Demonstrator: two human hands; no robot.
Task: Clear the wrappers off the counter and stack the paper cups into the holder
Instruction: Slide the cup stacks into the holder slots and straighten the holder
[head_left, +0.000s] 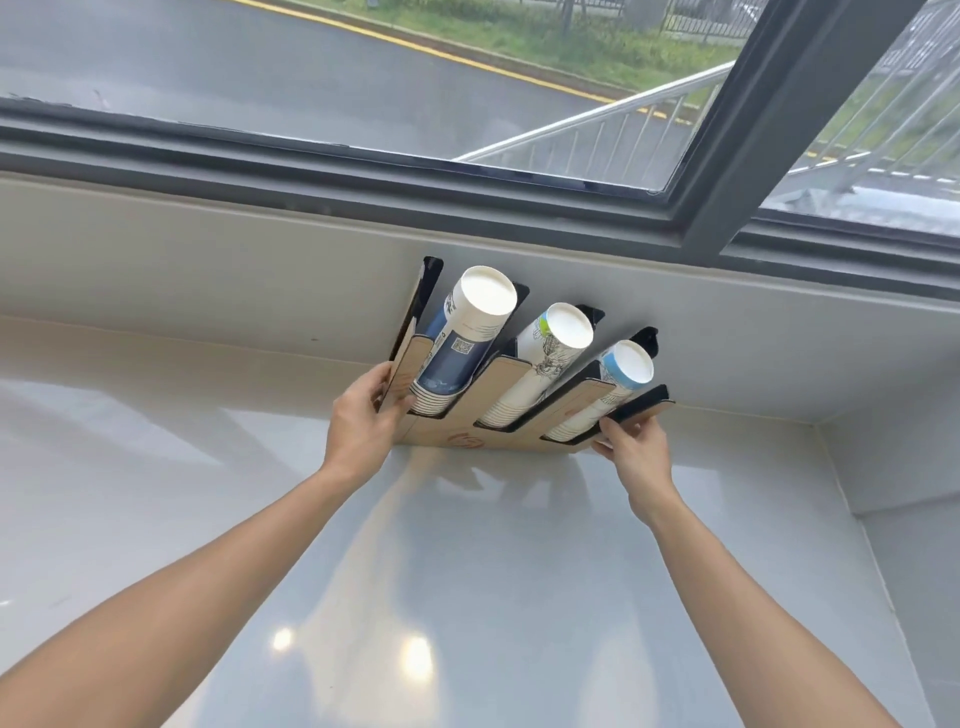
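Head view shows the job looking close to finished: the glossy white tabletop (467, 597) carries no wrappers anywhere in sight, and all the paper cups that can be seen sit in the holder (511, 384), which stands at the back of the tabletop against the wall below the window (363, 78). No loose cup lies outside it. What seems left, as a judgement, is only to square the holder up or set it in its final place

The holder is a black and tan rack with three slanted slots side by side. Each slot has a nested stack lying tilted, bases pointing up toward the window and rims down at the front: a blue stack (457, 343) on the left, a white stack with line drawings (545, 364) in the middle, and a shorter white and light-blue stack (613, 387) on the right

The left hand (363, 421) is curled round the holder's left front edge, thumb on top and fingers closed on the panel. The right hand (631, 447) pinches the right front corner, fingers wrapped over the black end piece. Both hands grip only the holder, not the cups
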